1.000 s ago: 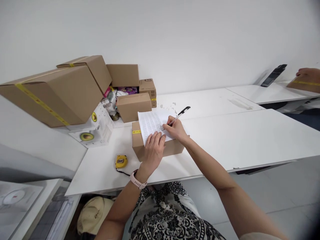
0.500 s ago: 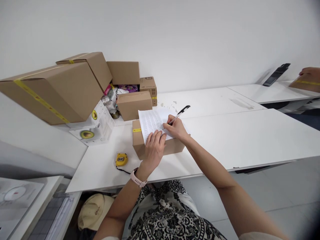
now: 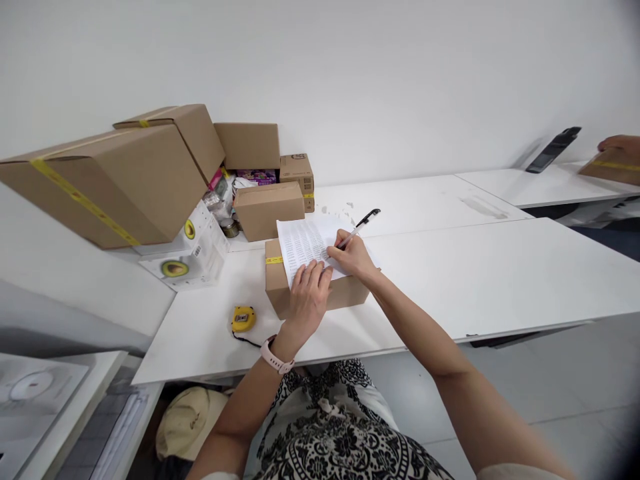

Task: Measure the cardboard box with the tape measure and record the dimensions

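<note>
Ample tabletop (image 3: pixel 480 273) extends rightward past the paper (image 3: pixel 302 241) edge and right hand (image 3: pixel 354 256).

Pale pink wristband (image 3: pixel 275 358), black-and-white patterned clothing (image 3: pixel 345 437), light sleeves (image 3: pixel 515 473)

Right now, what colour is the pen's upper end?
Pen's upper end: black, best in head view.

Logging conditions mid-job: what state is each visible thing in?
Left hand: laid on the paper
Right hand: closed around the pen
Pen: slanted, lower end toward the paper
Paper: printed, lying on the box
Box: yellow-taped, top mostly covered
Tape measure: on the table, blade not visibly extended
Pink wristband: strapped on
Large left carton: taped, above the avocado-print box
</note>
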A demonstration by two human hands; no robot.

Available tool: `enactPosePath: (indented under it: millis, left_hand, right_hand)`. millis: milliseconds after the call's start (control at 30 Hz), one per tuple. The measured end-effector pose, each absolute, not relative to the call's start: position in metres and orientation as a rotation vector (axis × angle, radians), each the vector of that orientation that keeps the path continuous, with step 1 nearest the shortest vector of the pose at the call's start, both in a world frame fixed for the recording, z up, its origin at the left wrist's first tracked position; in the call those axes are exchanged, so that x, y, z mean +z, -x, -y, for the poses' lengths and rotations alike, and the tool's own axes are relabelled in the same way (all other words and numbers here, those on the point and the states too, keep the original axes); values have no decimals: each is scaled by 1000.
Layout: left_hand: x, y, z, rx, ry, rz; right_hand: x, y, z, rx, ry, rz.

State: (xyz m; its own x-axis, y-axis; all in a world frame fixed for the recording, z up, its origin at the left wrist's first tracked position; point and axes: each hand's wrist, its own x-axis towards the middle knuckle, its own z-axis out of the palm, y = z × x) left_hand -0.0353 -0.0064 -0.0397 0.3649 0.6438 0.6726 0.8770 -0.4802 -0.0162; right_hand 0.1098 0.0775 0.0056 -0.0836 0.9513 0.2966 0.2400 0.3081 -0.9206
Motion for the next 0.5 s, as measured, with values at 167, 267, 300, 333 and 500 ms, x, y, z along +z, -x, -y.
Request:
enactPosePath:
  millis: [167,267,300,333,500]
  left_hand:
    - [-40,35,6,-867,2276,1349]
    - [-41,35,6,-868,2268,1343]
    - [-41,35,6,-865,2266,1340]
    - [-41,35,6,-864,2262,1341]
    - [-40,35,7,-860,2264,1352]
  right_hand:
    - [6,-110,-78,861,1146,1562]
    - [6,-110,-78,855,1150,1582]
    - [6,-110,-78,853,1147,1588]
    - [6,-110,-78,850,1144,1594]
    - [6,-111,-78,845,1147,1591]
